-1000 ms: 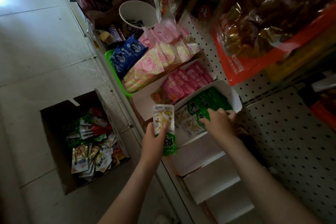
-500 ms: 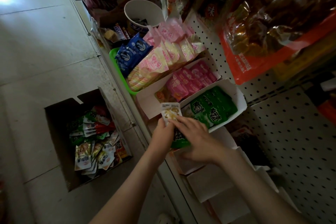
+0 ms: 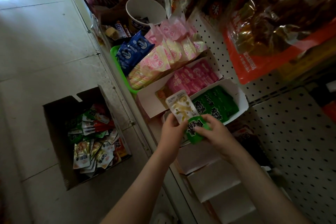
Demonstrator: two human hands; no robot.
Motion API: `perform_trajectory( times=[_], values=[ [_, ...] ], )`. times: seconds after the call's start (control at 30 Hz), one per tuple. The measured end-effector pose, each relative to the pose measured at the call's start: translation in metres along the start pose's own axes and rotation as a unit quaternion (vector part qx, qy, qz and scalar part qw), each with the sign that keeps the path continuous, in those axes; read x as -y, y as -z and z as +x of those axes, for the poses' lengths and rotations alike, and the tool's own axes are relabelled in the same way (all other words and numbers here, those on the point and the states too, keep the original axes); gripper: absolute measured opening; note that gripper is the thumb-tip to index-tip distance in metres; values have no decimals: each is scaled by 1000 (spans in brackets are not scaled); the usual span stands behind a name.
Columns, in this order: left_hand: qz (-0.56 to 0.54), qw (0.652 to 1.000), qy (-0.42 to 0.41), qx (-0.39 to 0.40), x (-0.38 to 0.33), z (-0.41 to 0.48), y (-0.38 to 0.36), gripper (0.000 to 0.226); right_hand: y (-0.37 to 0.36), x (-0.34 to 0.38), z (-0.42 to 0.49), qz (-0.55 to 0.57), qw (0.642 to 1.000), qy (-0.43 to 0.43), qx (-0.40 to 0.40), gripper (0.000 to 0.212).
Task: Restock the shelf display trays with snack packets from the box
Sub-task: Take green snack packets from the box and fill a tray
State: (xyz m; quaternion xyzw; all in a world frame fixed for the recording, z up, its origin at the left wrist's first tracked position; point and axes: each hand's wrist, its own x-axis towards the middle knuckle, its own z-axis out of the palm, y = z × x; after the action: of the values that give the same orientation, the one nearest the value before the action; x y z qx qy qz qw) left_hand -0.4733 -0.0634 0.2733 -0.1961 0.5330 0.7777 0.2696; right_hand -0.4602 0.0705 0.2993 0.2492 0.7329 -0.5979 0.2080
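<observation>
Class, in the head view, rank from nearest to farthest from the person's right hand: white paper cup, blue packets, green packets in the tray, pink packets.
1. Green packets, in the white tray just beyond the right hand, which holds a snack packet.
2. Pink packets, in the next tray back.
3. Blue packets, farther along, left.
4. White paper cup, at the far end.

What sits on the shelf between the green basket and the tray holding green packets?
In the head view, one white tray of pink packets lies between the green basket and the tray of green packets.
</observation>
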Motion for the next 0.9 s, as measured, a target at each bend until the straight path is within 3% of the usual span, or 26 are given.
perform_trajectory(
  times=[0.1,0.17,0.27,0.37,0.47,0.53,0.6,0.67,0.8,0.83,0.9],
  values=[
    [66,996,48,-25,4,3,-4,31,15,6,7,-88,990,11,-110,24],
    [46,993,93,-60,4,8,-2,42,28,15,9,-229,962,36,-146,28],
    [57,991,102,-73,5,15,-5,51,31,27,17,-439,892,38,-101,38],
    [215,976,23,-24,11,18,-13,65,11,33,34,-539,840,22,-57,44],
    [460,886,-37,35,18,19,-18,79,-10,31,50,-523,852,21,-14,37],
    [561,827,-28,30,18,23,-19,77,-13,25,57,-472,882,-5,-7,36],
    [613,790,-13,15,19,31,-21,71,-8,20,60,-405,913,-35,-19,45],
    [641,768,-4,10,19,37,-24,64,1,14,62,-397,916,-35,-43,42],
    [650,759,-19,18,28,44,-26,51,2,9,68,-546,828,-58,-109,30],
    [642,766,-19,16,29,44,-26,50,1,8,69,-555,822,-60,-107,29],
    [629,777,-14,3,29,45,-24,53,-1,6,72,-524,844,-71,-90,34]
  ],
)
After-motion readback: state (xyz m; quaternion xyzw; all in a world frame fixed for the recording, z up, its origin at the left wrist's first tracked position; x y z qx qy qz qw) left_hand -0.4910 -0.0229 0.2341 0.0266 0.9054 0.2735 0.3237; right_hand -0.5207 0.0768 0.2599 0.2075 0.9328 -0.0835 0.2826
